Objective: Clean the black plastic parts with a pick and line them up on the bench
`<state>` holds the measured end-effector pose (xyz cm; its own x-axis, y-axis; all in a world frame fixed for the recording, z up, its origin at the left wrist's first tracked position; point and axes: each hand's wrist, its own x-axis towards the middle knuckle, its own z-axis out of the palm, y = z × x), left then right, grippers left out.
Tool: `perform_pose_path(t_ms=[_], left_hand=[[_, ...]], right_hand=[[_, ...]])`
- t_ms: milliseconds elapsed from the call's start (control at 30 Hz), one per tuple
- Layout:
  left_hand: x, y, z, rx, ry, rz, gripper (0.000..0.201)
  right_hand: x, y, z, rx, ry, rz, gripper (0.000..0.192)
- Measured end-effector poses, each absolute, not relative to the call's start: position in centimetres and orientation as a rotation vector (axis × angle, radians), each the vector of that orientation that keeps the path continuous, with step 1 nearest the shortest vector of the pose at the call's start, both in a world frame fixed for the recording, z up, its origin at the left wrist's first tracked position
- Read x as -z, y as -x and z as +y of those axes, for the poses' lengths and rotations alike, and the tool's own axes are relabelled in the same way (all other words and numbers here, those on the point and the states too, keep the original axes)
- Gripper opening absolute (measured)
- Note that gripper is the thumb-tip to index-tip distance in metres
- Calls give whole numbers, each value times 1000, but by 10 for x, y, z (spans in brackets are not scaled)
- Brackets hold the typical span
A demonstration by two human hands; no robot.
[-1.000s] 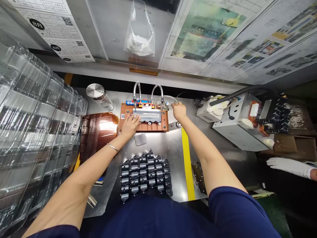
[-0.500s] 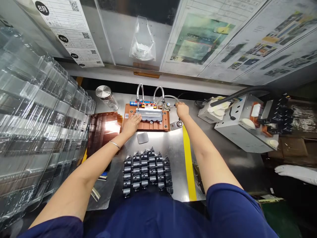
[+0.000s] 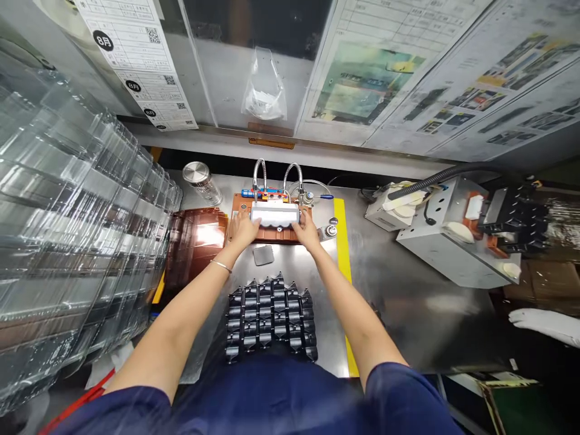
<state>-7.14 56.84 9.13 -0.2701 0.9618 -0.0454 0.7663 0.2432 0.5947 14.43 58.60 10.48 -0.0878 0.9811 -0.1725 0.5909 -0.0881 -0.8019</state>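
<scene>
An orange fixture (image 3: 237,205) with two metal hoses sits at the back of the steel bench. A silver scalloped plate (image 3: 275,214) lies on it. My left hand (image 3: 244,230) grips the plate's left end. My right hand (image 3: 307,232) grips its right end. Near my body lies a black tray of several moulded parts (image 3: 270,316). A small grey square pad (image 3: 263,255) rests between the tray and the fixture.
Tall stacks of clear blister trays (image 3: 67,229) fill the left side. A brown tinted tray stack (image 3: 197,238), a steel-lidded jar (image 3: 202,179), a yellow tape line (image 3: 344,266) and a grey control box (image 3: 453,238) are on the bench. Another person's white-gloved hand (image 3: 544,324) is at far right.
My right hand left the valve at the fixture's right and came to the plate's right end. The left hand stayed at the plate's left end. The view shifted slightly.
</scene>
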Motion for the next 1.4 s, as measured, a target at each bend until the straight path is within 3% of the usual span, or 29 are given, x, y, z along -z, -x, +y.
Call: perform_pose_path(t_ms=[100, 300, 500, 633, 733, 800, 900, 967, 1100, 1233, 1400], left_hand=[[-101, 63, 521, -770, -1639, 2080, 40], [-137, 73, 396, -1090, -1968, 1808, 28], [-163, 86, 342, -1223, -2243, 1595, 30], [-176, 91, 326, -1323, -2368, 1577, 30], [-204, 108, 314, -1379, -2453, 1637, 35], [-239, 132, 307, -1386, -2507, 1702, 40], [-311, 183, 297, -1381, -2548, 2022, 47], [-363, 219, 291, -1342, -2359, 2560, 53], [-426, 278, 294, -988, -1935, 3195, 55], [-415, 321, 315, -709, -1654, 3156, 40], [-379, 343, 324, -765, -1965, 2715, 61]], right_hand=[[-115, -146, 543, -1048, 1759, -1692, 69], [-158, -161, 464, -1041, 1781, -1857, 48], [-203, -111, 392, -1189, 1724, -2184, 32], [-235, -76, 344, -1478, 1243, -2353, 32], [-247, -79, 339, -1911, 821, -2112, 41], [-244, -88, 349, -2031, 829, -1947, 42], [-228, -92, 372, -1687, 1159, -2042, 37], [-215, -85, 385, -1418, 1271, -2249, 35], [-200, -49, 398, -1203, 1263, -2456, 34], [-189, 9, 417, -1026, 1276, -2542, 42], [-161, 69, 456, -910, 1300, -2658, 77]])
